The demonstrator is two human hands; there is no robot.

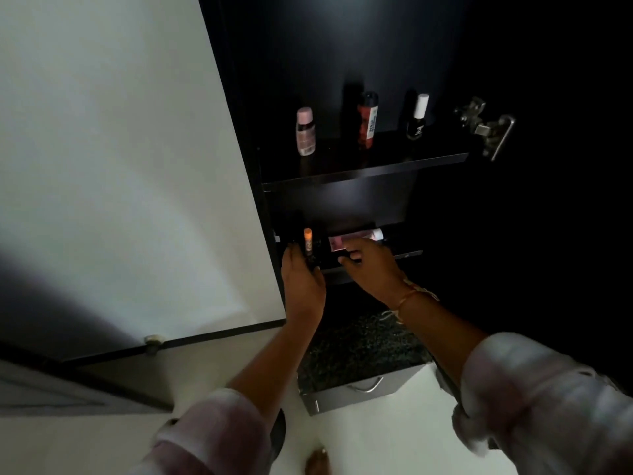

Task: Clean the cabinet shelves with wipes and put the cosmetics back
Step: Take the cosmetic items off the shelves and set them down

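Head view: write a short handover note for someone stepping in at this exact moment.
Left hand: holds an orange-capped stick upright at the lower shelf.
Right hand: on the pink tube lying on that shelf; grip unclear.
Upper shelf: pink-capped bottle, red spray can and white-capped nail polish stand there.
Done: three items placed.
Left: settle these two. No wipes in view.

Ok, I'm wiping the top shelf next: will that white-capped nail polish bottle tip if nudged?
Probably: the nail polish bottle stands upright, its tall cap over a small base. It looks like glass, so perhaps fragile.
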